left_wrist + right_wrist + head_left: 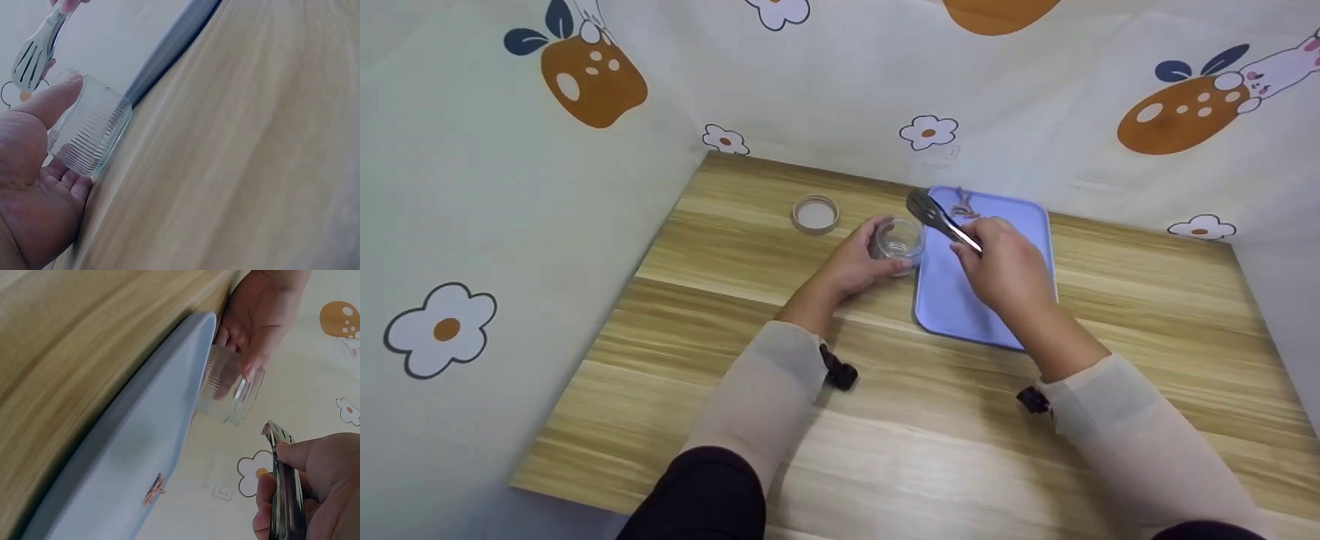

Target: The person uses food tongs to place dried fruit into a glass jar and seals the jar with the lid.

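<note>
With the far edge taken as twelve o'clock in the head view, a clear jar with a ribbed side was held in the left grip, thumb and fingers being spread around its wall. The jar was kept mouth upward, just beside the nine-to-ten o'clock edge of a blue tray; whether its base was touching the worktop could not be told.

Metal tongs with slotted heads were held in the right grip, its fingers and thumb closed around the handles over the tray. The heads were pointed between ten and eleven o'clock and placed near the jar's mouth, at about one o'clock from it. A small brown bit was seen at the tips of the tongs.

Brown strips were gathered on the tray at eleven o'clock from its middle. A round lid with a brownish rim was laid flat on the worktop, apart from the jar between nine and ten o'clock. Both forearms were covered by pale sleeves, and the wall cloth was printed with oranges and flowers.
</note>
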The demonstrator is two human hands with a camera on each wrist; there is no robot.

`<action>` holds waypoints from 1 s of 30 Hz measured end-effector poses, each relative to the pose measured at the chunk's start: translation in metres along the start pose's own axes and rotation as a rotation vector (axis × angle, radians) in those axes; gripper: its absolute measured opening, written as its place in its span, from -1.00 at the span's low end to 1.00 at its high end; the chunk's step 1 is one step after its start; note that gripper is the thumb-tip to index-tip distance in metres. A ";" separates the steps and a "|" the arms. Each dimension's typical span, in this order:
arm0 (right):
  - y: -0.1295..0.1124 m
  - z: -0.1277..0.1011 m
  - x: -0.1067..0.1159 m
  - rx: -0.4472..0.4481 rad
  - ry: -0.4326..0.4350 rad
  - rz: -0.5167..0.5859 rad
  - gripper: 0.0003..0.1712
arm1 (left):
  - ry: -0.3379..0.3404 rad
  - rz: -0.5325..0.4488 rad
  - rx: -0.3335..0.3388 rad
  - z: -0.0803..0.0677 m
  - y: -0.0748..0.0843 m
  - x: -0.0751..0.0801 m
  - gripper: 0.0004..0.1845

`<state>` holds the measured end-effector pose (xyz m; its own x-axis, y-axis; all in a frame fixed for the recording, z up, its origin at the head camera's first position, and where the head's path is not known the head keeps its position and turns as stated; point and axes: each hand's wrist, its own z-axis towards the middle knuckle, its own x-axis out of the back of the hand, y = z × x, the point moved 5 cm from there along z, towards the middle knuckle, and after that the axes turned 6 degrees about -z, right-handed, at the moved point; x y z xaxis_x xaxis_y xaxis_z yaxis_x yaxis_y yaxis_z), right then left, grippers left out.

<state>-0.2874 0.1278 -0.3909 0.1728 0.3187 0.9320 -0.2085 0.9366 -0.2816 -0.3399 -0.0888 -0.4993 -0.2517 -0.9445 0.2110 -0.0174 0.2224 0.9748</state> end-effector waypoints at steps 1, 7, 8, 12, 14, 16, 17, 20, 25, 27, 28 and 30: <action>-0.001 -0.002 0.000 0.007 0.000 0.002 -0.67 | 0.000 0.002 0.001 0.000 0.000 0.000 0.00; -0.007 -0.008 -0.002 0.018 -0.005 0.006 -0.68 | -0.006 -0.002 0.007 0.001 -0.001 -0.001 0.01; -0.008 -0.008 -0.002 0.019 -0.007 0.006 -0.68 | -0.005 -0.003 0.010 0.001 -0.001 0.000 0.01; -0.010 -0.010 -0.003 0.021 -0.015 0.005 -0.67 | -0.001 -0.011 0.013 0.001 -0.002 0.000 0.02; -0.011 -0.011 -0.003 0.027 -0.010 0.005 -0.66 | 0.001 -0.021 0.005 0.001 -0.001 0.000 0.02; -0.012 -0.012 -0.004 0.035 -0.003 0.005 -0.65 | 0.001 -0.032 -0.009 0.001 0.000 0.000 0.02; -0.012 -0.013 -0.004 0.040 0.001 0.006 -0.65 | 0.002 -0.035 -0.012 0.000 0.000 0.000 0.02; -0.012 -0.014 -0.004 0.052 0.009 0.007 -0.64 | 0.003 -0.049 -0.021 0.000 0.001 -0.001 0.03; -0.012 -0.016 -0.004 0.040 0.000 0.003 -0.62 | 0.010 -0.046 -0.016 0.001 0.000 -0.001 0.05; -0.012 -0.016 -0.004 0.028 -0.012 -0.004 -0.59 | 0.012 -0.044 -0.014 0.001 0.000 -0.001 0.05; -0.012 -0.017 -0.004 0.024 -0.017 -0.007 -0.57 | 0.013 -0.044 -0.014 0.001 0.000 -0.002 0.06; -0.012 -0.017 -0.005 0.018 -0.023 -0.016 -0.52 | 0.012 -0.048 -0.016 0.001 0.000 -0.002 0.05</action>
<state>-0.2689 0.1175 -0.3961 0.1541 0.3004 0.9413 -0.2235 0.9386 -0.2629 -0.3407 -0.0867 -0.4999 -0.2398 -0.9568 0.1647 -0.0139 0.1730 0.9848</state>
